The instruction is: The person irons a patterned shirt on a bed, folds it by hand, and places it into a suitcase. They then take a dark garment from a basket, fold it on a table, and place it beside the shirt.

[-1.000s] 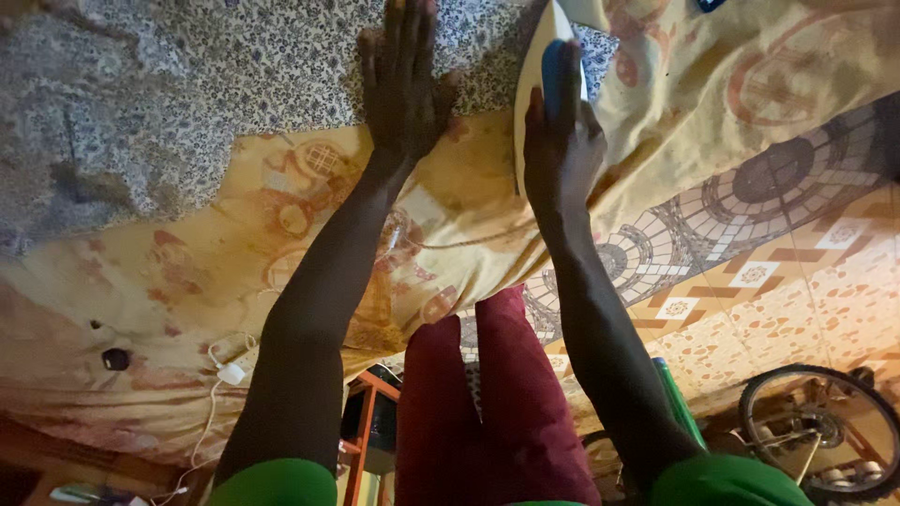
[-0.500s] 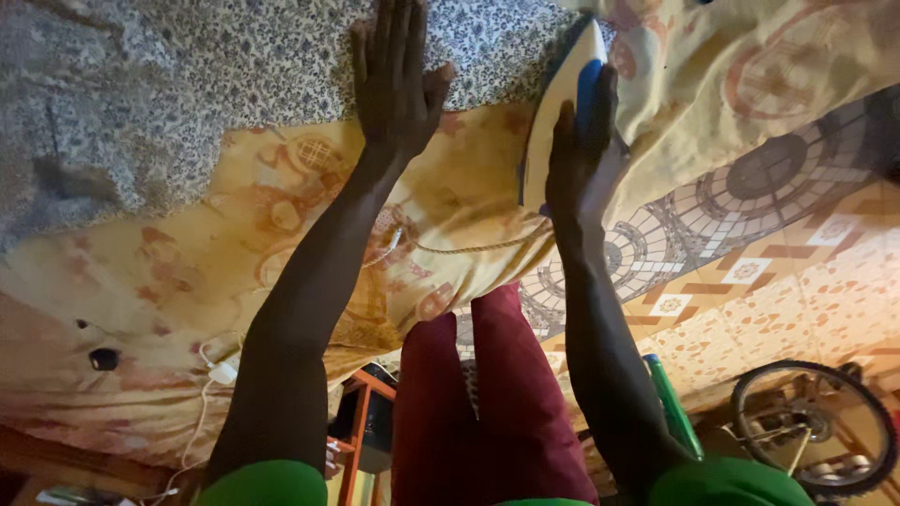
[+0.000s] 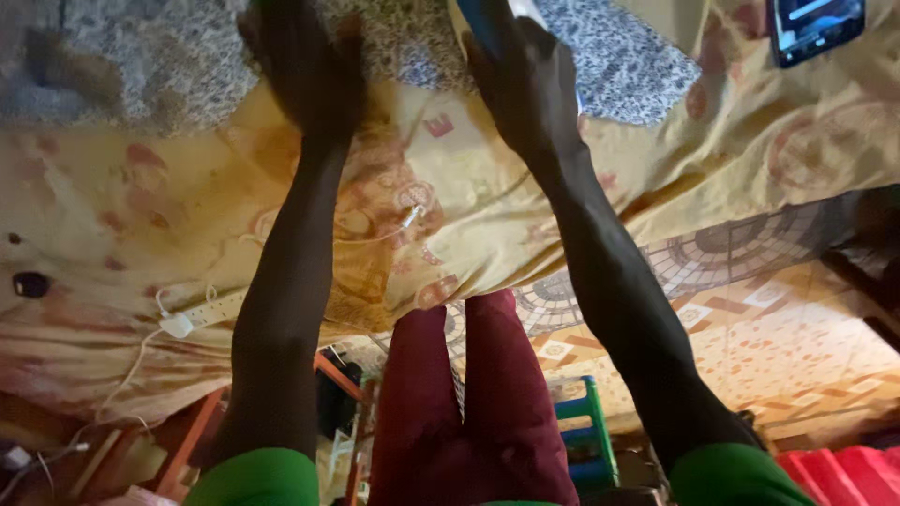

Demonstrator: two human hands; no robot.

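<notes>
While both arms stretch forward over a bed, the right hand (image 3: 525, 80) is wrapped around the blue handle of an iron (image 3: 483, 23), fingers curled shut on it; only a sliver of the iron shows at the top edge, at about 12 o'clock in the view, so its full shape cannot be made out. The handle seems to run away from the person, roughly along the line of the right forearm, pointing toward 12 o'clock. The left hand (image 3: 305, 66) lies flat and open at about 11 o'clock, palm down with fingers spread on a grey-blue flowered cloth (image 3: 169, 56), holding nothing. The iron sits just beside that hand, to its 3 o'clock side, and rests on the same flowered cloth, which is spread over a yellow patterned bedsheet (image 3: 187, 206). The right hand is plainly the nearer of the two, being on the iron itself. A phone (image 3: 814, 26) with a lit screen lies on the sheet at 2 o'clock, well apart from both hands. A white power strip and cable (image 3: 192, 314) lie on the sheet at 8 o'clock. Below, red trousers (image 3: 469, 412) and a patterned tiled floor (image 3: 797, 347) show
</notes>
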